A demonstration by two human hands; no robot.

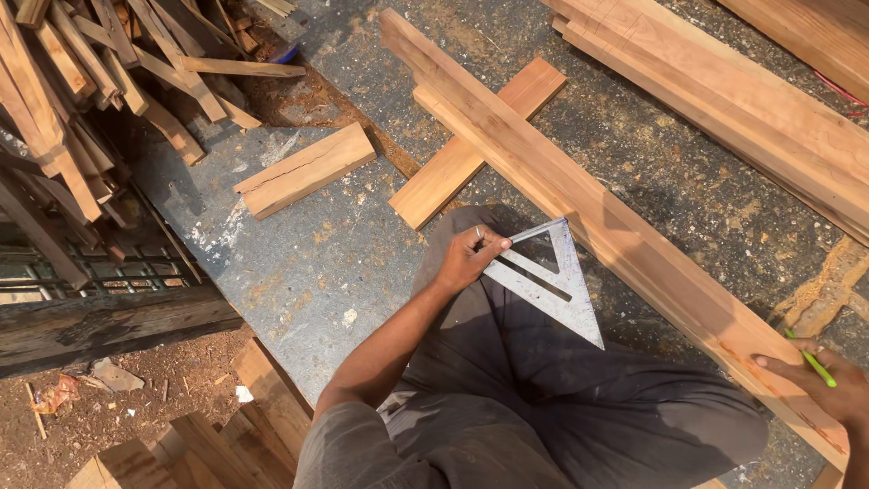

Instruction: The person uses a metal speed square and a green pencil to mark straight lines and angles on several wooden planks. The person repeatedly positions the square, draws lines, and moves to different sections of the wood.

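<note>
The left hand (469, 256) closed its grip on one corner of the metal triangle square (552, 281), which hung over the lap, beside the long plank (579, 199). The right hand (819, 376), partly cut off at the picture edge, gripped a green pencil (812, 359) on the plank's near end. Open grey floor (326, 254) lay to the left.

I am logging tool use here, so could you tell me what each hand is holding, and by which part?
The left hand grips the metal triangular square at one corner. The right hand holds a green pencil and rests on the long plank.
</note>
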